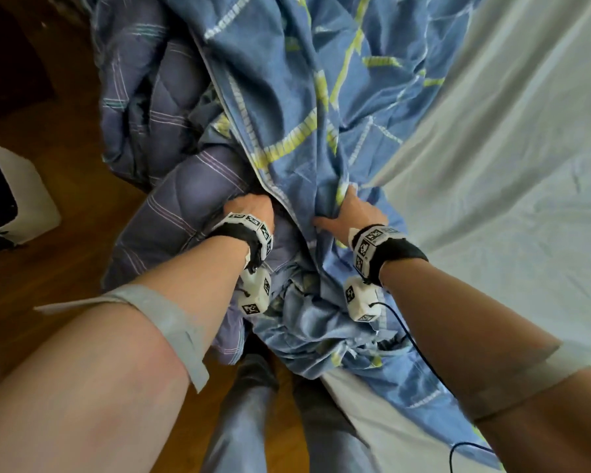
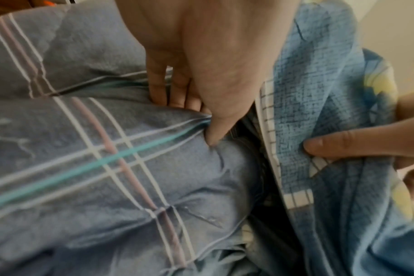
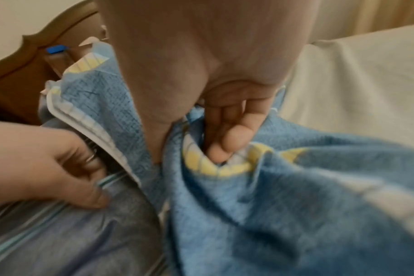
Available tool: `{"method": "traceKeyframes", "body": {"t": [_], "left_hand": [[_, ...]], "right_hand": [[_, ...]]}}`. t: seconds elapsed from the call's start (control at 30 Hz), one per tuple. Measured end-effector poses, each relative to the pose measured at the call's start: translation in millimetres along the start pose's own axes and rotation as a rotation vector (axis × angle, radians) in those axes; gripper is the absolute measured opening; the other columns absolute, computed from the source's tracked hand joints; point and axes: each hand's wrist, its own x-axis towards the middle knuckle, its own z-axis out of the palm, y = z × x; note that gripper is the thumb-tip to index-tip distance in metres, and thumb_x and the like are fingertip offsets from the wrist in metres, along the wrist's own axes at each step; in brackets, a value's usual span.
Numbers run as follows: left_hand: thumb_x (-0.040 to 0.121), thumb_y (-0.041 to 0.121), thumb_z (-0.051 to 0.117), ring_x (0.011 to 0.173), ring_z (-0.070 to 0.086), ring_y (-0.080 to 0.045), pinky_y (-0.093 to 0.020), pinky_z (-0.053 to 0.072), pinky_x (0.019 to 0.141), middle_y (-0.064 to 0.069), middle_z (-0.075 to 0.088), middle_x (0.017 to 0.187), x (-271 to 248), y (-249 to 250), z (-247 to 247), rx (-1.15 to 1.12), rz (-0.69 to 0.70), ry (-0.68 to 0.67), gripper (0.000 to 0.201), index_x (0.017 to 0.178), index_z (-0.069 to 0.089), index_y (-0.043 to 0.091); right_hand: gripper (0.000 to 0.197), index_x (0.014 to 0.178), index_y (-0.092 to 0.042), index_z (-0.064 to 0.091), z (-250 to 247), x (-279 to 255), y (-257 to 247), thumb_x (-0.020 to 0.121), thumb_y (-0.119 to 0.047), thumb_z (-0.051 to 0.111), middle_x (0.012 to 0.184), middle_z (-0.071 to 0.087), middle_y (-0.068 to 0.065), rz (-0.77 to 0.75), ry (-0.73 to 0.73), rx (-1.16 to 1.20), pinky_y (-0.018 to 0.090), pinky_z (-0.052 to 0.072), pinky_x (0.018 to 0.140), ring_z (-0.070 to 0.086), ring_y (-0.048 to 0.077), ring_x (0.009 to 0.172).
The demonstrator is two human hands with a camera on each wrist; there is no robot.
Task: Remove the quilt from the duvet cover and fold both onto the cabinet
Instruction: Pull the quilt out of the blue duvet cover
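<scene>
The quilt (image 1: 171,206) is grey-purple with thin white, pink and teal stripes, and it hangs in a heap over the bed's left edge. My left hand (image 1: 249,208) grips a bunched fold of the quilt (image 2: 106,158), thumb and fingers pinching it. The duvet cover (image 1: 304,97) is blue with yellow and white bands and lies crumpled along the bed. My right hand (image 1: 350,216) grips a gather of the duvet cover (image 3: 284,196), fingers curled into the cloth. The two hands sit side by side at the cover's opening, where the quilt (image 3: 59,233) comes out.
A pale sheet (image 1: 509,165) covers the mattress to the right. Wooden floor (image 1: 48,268) lies to the left, with a white box (image 1: 24,192) on it. My legs (image 1: 253,421) stand against the bed's edge. A wooden headboard (image 3: 24,61) shows in the right wrist view.
</scene>
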Motion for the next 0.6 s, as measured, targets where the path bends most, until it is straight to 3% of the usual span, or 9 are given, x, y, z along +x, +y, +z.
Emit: {"method": "traceKeyframes", "body": {"t": [0.1,0.17,0.23,0.3,0.37,0.47,0.6], "left_hand": [[0.092,0.026,0.055,0.114,0.061,-0.032,-0.041,0.046,0.092,-0.012,0.066,0.121,-3.0,-10.0,7.3,0.061,0.035,0.007,0.025,0.113,0.064,0.015],[0.092,0.034,0.056,0.119,0.055,-0.034,-0.044,0.044,0.095,-0.012,0.063,0.125,-3.1,-17.9,17.4,0.012,0.052,0.027,0.029,0.116,0.062,0.018],[0.090,0.047,0.055,0.121,0.048,-0.034,-0.045,0.044,0.098,-0.013,0.058,0.130,-1.9,-26.6,29.0,-0.085,0.048,0.060,0.043,0.121,0.058,0.017],[0.081,0.065,0.059,0.123,0.045,-0.035,-0.044,0.041,0.102,-0.013,0.052,0.134,0.8,-34.9,40.3,-0.176,0.052,0.039,0.073,0.131,0.049,0.013],[0.068,0.075,0.067,0.124,0.043,-0.034,-0.043,0.038,0.103,-0.013,0.047,0.137,3.6,-40.4,51.1,-0.180,0.116,-0.019,0.099,0.138,0.040,0.011],[0.069,0.064,0.074,0.124,0.041,-0.031,-0.040,0.038,0.101,-0.010,0.043,0.135,10.6,-45.8,71.1,-0.110,0.170,-0.049,0.095,0.139,0.036,0.011],[0.066,0.060,0.078,0.130,0.042,-0.034,-0.040,0.037,0.106,-0.014,0.044,0.140,35.5,-44.3,73.9,-0.149,0.171,-0.167,0.098,0.139,0.039,0.008]], "right_hand": [[0.118,0.152,-0.014,0.016,8.0,8.6,-10.8,0.065,-0.070,0.074,0.152,0.030,0.014,0.049,0.052,0.012,0.050,0.044,0.098,0.034,0.037,0.135],[0.132,0.153,-0.011,0.009,12.1,17.2,-18.2,0.058,-0.068,0.081,0.161,0.004,0.013,0.069,0.093,0.033,0.053,0.037,0.107,0.017,0.037,0.144],[0.146,0.155,-0.017,-0.006,13.7,27.9,-23.6,0.052,-0.066,0.085,0.163,-0.008,0.011,0.093,0.088,0.079,0.054,0.033,0.110,0.014,0.036,0.147],[0.155,0.153,-0.024,-0.017,13.9,39.0,-26.5,0.047,-0.067,0.086,0.164,-0.004,0.007,0.125,0.088,0.100,0.059,0.034,0.109,0.018,0.033,0.147],[0.157,0.153,-0.027,-0.018,13.3,48.4,-28.3,0.042,-0.070,0.086,0.162,0.008,0.003,0.174,0.131,0.083,0.063,0.034,0.104,0.024,0.030,0.144],[0.153,0.155,-0.025,-0.009,17.8,63.5,-31.8,0.043,-0.072,0.084,0.156,0.021,0.000,0.273,0.133,0.079,0.064,0.032,0.103,0.028,0.029,0.140],[0.134,0.150,-0.015,0.028,33.8,86.2,-36.2,0.041,-0.083,0.067,0.145,0.036,0.010,0.256,-0.023,0.017,0.061,0.035,0.105,0.036,0.036,0.135]]}}
